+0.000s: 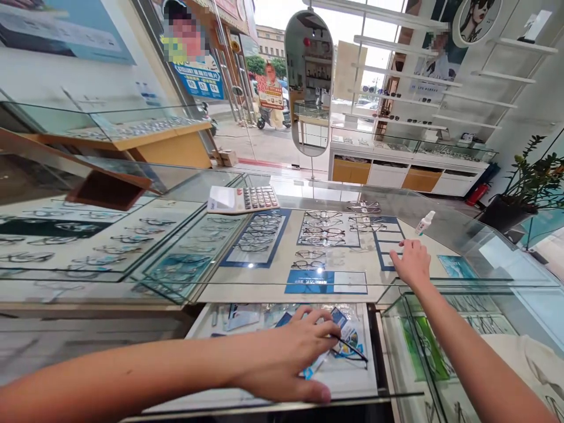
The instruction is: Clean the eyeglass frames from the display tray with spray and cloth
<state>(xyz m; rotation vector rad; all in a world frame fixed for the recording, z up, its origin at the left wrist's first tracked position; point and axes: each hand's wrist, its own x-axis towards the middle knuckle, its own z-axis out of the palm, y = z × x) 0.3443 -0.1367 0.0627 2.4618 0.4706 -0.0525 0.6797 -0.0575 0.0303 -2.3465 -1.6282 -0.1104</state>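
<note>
My left forearm (pixel 132 367) slants in from the lower left, its near end cut off by the picture's edge, and leads to my left hand (pixel 297 349), palm down over one open drawer (pixel 352 383). Its fingers are bent and a little apart, pointing right, with the thumb set away from them toward me. By the fingertips is one pair of dark glasses (pixel 356 352), in or just above the drawer; my hand covers part of it, so I cannot tell whether I am pinching it. What shows of its long axis runs from my fingers to the right and slightly toward me. Printed papers lie in the drawer, partly hidden under my hand and too overlapped to count.

My right hand (pixel 412 263) is over the glass worktop (pixel 247 286), thumb apart from half-curled fingers, gripping nothing that I can see. Just beyond it is one small white bottle (pixel 425 223); to its left, three blue-edged trays (pixel 278 235). Frames crowd the left and middle trays too closely to count, but two pairs (pixel 308 259) sit apart below the middle one. One calculator (pixel 242 200) lies farther left, and one oval mirror (pixel 308 82) stands behind.
</note>
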